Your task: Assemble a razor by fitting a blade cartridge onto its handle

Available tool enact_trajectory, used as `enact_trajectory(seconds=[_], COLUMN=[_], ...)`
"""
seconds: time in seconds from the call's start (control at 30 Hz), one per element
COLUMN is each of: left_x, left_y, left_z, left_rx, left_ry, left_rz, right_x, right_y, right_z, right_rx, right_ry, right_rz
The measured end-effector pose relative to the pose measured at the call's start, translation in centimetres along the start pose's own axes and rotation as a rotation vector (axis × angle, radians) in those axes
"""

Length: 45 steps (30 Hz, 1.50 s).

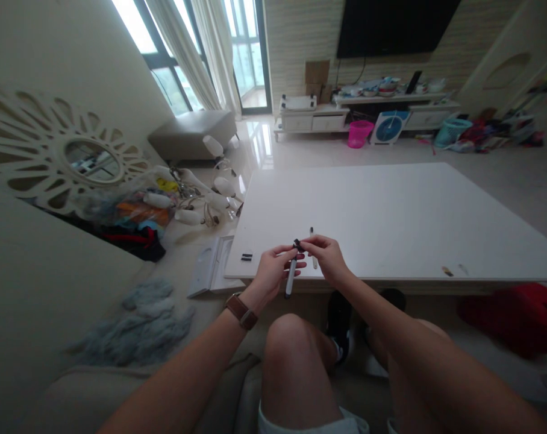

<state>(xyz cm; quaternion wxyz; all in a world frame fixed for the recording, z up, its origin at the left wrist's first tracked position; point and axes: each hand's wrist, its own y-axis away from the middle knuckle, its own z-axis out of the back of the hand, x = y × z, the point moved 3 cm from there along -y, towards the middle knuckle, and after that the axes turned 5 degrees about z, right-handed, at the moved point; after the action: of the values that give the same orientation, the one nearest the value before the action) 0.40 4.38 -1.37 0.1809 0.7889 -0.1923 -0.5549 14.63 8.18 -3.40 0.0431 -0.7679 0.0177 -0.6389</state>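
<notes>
Over the table's near edge, my left hand (pixel 276 265) grips a slim grey stick-like tool (pixel 290 278) with a dark lower end, hanging at a slight tilt. A small black piece (pixel 297 244) sits at its upper end. My right hand (pixel 325 253) pinches this black piece from the right with thumb and fingertips, and the two hands nearly meet there. What exactly the tool is, I cannot make out. Just behind my right hand, a thin pale stick with a black tip (pixel 312 231) lies on the white table (pixel 368 205), partly covered by the hand.
Small black strips (pixel 246 257) lie at the table's left front; a small yellow-and-black item (pixel 447 271) lies at its right front. An open white box (pixel 210 265) is beside the left edge. A lamp with several white shades (pixel 217 202) rests on the floor; a red item (pixel 517 316) sits right.
</notes>
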Motion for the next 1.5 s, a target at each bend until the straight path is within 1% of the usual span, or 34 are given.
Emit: enact_trajectory(seconds=[0.2, 0.37, 0.47, 0.6, 0.73, 0.87, 1.23, 1.37, 1.5], left_x=[0.0, -0.1, -0.2, -0.1, -0.1, -0.2, -0.4, -0.4, -0.6], left_y=[-0.1, 0.0, 0.0, 0.0, 0.0, 0.0, 0.0, -0.1, 0.0], left_z=[0.0, 0.0, 0.0, 0.0, 0.0, -0.1, 0.0, 0.1, 0.3], left_rx=[-0.003, -0.023, -0.015, -0.014, -0.023, -0.012, -0.024, -0.033, -0.067], left_ry=[-0.036, -0.063, -0.069, -0.086, -0.092, -0.099, -0.095, -0.112, -0.147], left_rz=[-0.007, -0.004, -0.004, -0.008, -0.005, -0.012, -0.057, -0.064, -0.076], right_x=[0.2, 0.2, 0.2, -0.2, -0.7, -0.7, -0.7, 0.0, 0.7], right_y=[0.1, -0.2, -0.3, -0.3, -0.4, -0.3, 0.0, 0.1, 0.2], right_z=[0.1, 0.0, 0.1, 0.0, 0.0, 0.1, -0.2, -0.2, -0.3], right_rx=[0.021, 0.046, 0.034, 0.02, -0.02, -0.04, 0.033, 0.041, 0.06], right_ry=[0.065, 0.021, 0.02, -0.014, -0.07, -0.073, -0.109, -0.043, 0.027], right_rz=[0.048, 0.08, 0.096, 0.057, 0.01, -0.014, -0.017, 0.005, 0.028])
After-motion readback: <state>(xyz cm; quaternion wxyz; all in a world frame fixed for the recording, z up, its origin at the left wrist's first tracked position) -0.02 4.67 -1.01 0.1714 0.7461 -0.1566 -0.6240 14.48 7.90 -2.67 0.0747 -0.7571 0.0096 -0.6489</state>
